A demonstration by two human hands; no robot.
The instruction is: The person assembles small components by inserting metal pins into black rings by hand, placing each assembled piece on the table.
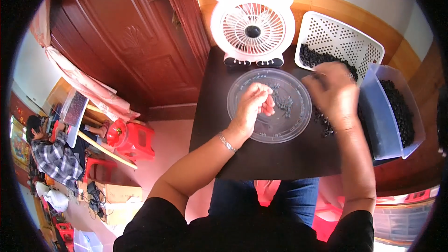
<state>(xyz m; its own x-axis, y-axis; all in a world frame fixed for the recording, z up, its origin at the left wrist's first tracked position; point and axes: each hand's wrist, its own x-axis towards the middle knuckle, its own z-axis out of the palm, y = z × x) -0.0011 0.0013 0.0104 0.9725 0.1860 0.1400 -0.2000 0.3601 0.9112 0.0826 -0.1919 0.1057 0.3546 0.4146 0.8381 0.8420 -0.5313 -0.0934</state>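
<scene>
My left hand [252, 106] is over a clear round plastic lid [298, 128], its fingers curled and the thumb pressed against them. What they hold, if anything, is hidden. Small dark bits [283, 105] lie in the middle of the lid. Smeared by motion, my right hand [335, 93] is to the right of the lid, by the near edge of a white perforated basket [343, 32]. Something dark shows by its fingers, too blurred to name. Small black pieces [322, 56] fill the near part of the basket, and more loose pieces [326, 128] lie on the table below the right hand.
A pale blue bin [380, 126] of black pieces [396, 112] stands at the right of the dark table [275, 161]. A white fan [252, 30] stands at the back. Far left, a person in a plaid shirt [58, 158] sits near red stools [133, 140].
</scene>
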